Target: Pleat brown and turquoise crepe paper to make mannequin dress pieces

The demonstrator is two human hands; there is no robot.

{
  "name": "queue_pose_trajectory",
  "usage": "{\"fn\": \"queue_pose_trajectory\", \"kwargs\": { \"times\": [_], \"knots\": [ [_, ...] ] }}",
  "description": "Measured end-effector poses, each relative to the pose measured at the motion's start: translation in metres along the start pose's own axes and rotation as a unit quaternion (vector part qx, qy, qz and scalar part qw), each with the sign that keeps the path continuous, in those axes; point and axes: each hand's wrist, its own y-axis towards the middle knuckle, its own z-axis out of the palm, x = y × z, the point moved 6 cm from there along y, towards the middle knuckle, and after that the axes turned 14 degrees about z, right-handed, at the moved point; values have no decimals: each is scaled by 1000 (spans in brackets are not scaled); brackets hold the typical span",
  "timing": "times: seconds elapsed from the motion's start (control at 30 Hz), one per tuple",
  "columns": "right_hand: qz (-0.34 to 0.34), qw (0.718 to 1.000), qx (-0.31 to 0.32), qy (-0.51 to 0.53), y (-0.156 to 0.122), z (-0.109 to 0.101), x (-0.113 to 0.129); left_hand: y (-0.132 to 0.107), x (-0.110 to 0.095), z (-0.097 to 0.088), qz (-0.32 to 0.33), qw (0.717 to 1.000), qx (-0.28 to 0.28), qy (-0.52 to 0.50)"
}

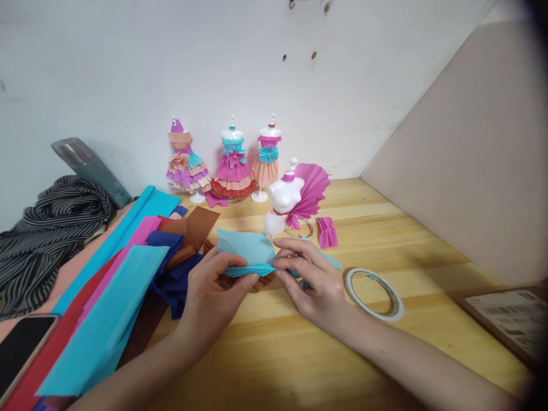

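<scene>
Between my two hands is a piece of light blue crepe paper (246,245), its near edge gathered into narrow pleats and its far part flat. My left hand (218,285) pinches the pleats at the left, thumb below and index finger on top. At the right end, my right hand (310,279) grips the paper with its fingertips. Just beyond stands a small white mannequin (285,197) with a magenta neck band and a pleated magenta fan (314,188) at its side. A gathered magenta paper piece (327,232) lies to its right.
Three dressed mannequins (233,165) stand along the wall. Crepe paper sheets (107,308) in several colours pile up at the left, beside a phone (25,354) and striped cloth (64,222). A tape roll (374,294) lies right of my hands; a labelled box (505,317) is farther right.
</scene>
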Motion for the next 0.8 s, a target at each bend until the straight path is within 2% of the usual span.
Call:
{"fn": "queue_pose_trajectory", "kwargs": {
  "times": [0.1, 0.2, 0.27, 0.3, 0.33, 0.4, 0.43, 0.5, 0.53, 0.6, 0.67, 0.7, 0.73, 0.8],
  "knots": [
    [53, 998, 25, 23, 4, -1, -5, 1, 5, -6, -44, 989, -43, -131],
    [129, 987, 40, 84, 7, -3, -12, 2, 8, -16, -39, 954, -137, -265],
    [185, 968, 52, 161, 9, -3, -18, -2, 14, -16, -70, 932, -182, -304],
    [214, 952, 64, 208, 10, -1, -21, -5, 18, -12, -102, 926, -183, -313],
    [243, 932, 78, 259, 10, 1, -24, -9, 21, -4, -138, 923, -163, -320],
    [311, 873, 105, 361, 9, 7, -29, -18, 19, 15, -179, 929, -70, -317],
    [351, 832, 123, 411, 7, 12, -31, -21, 15, 25, -173, 935, -10, -309],
    [416, 739, 177, 500, 3, 23, -29, -24, 5, 31, -137, 949, 40, -279],
    [434, 696, 204, 534, 0, 27, -27, -22, 0, 28, -110, 957, 30, -266],
    [448, 636, 237, 582, -2, 31, -21, -13, -7, 8, -65, 963, -63, -252],
    [448, 609, 245, 606, -3, 33, -18, -2, -12, -19, -36, 950, -178, -253],
    [447, 605, 248, 610, -4, 33, -17, 3, -14, -28, -42, 942, -203, -264],
    [445, 606, 252, 609, -4, 34, -16, 9, -15, -33, -54, 935, -204, -285],
    [436, 620, 263, 597, -5, 34, -15, 20, -22, -29, -75, 928, -113, -346]
  ]
}}
